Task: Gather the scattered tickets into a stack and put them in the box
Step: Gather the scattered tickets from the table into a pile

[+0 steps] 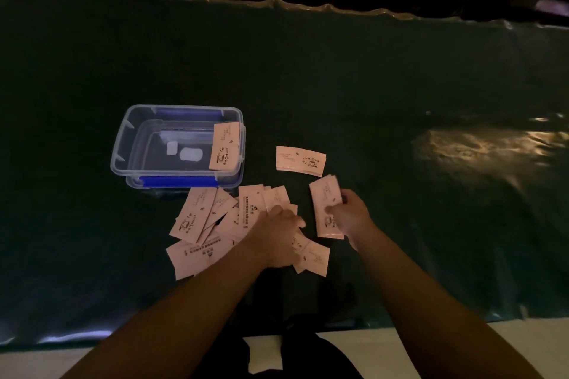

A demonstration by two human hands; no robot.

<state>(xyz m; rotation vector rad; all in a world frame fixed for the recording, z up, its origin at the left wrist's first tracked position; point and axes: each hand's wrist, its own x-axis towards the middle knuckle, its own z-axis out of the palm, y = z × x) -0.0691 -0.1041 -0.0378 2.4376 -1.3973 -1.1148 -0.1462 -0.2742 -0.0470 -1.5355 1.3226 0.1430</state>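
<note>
A person gathers coffee tickets on a dark-covered bench (338, 86). The right hand (349, 217) pinches a small stack (324, 209) of tickets by its edge, thumb over the top, while the left hand (277, 232) lies palm down, fingers together, on the loose tickets (197, 218) fanned out at 9 o'clock from it. A second neat pile (300, 160) sits at 12 o'clock from the hands, apart from the rest. The clear box (123, 148), open at 10 o'clock, holds one ticket (224, 146) leaning against its right wall. The thin overlapping slips could slide apart or be left behind in a sweep, and the loosely pinched stack could splay in the dim light.
</note>
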